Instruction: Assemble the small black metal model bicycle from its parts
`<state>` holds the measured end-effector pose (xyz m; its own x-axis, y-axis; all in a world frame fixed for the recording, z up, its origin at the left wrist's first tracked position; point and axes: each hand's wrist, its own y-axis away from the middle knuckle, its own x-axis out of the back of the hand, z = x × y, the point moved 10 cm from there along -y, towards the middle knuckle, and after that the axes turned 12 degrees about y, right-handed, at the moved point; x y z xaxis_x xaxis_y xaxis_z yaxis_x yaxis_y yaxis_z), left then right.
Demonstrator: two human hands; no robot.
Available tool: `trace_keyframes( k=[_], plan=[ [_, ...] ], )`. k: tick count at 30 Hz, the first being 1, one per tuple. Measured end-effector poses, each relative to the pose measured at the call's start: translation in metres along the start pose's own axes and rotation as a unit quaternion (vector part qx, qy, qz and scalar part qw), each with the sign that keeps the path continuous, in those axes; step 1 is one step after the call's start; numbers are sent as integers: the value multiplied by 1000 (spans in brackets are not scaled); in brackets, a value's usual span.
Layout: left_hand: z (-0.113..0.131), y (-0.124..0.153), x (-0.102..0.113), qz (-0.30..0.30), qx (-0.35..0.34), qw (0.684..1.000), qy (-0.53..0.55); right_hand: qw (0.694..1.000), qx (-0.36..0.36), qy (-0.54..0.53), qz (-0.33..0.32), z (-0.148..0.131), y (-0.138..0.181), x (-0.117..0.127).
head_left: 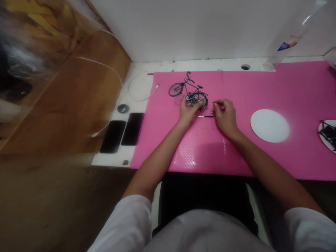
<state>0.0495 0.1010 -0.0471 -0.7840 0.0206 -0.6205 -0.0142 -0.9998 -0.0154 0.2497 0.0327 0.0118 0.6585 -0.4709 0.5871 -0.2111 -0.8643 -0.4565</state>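
A small dark model bicycle [193, 85] is tilted above the pink mat, its handlebars toward the back and its front wheel to the left. My left hand [188, 111] is closed round its rear wheel. Just to the right, my right hand [224, 112] has its thumb and fingertips pinched together; a small dark bit shows by the fingers, too small to name. Beneath and between the hands lies a thin screwdriver [208, 116] with a dark handle and a bright shaft.
Right of my hands is a round white plate [270, 126]; another plate [325, 142] at the far right carries dark parts. Two phones [132, 128] and a white cable [143, 98] lie at left. A clear plastic bottle [291, 42] stands at the back right.
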Motion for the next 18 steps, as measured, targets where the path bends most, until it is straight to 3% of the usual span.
trace_keyframes(
  k=[8, 12, 18],
  plan=[
    [1, 1, -1, -5, 0, 1000, -13, 998, -26, -62, 10, -3, -1, 6],
    [1, 1, -2, -8, -7, 1000, -3, 988, -82, -129, 1, 11, -2, -1],
    [1, 1, 0, 4, -1, 1000, -3, 977, -108, -183, -24, 25, -4, -16]
  ],
)
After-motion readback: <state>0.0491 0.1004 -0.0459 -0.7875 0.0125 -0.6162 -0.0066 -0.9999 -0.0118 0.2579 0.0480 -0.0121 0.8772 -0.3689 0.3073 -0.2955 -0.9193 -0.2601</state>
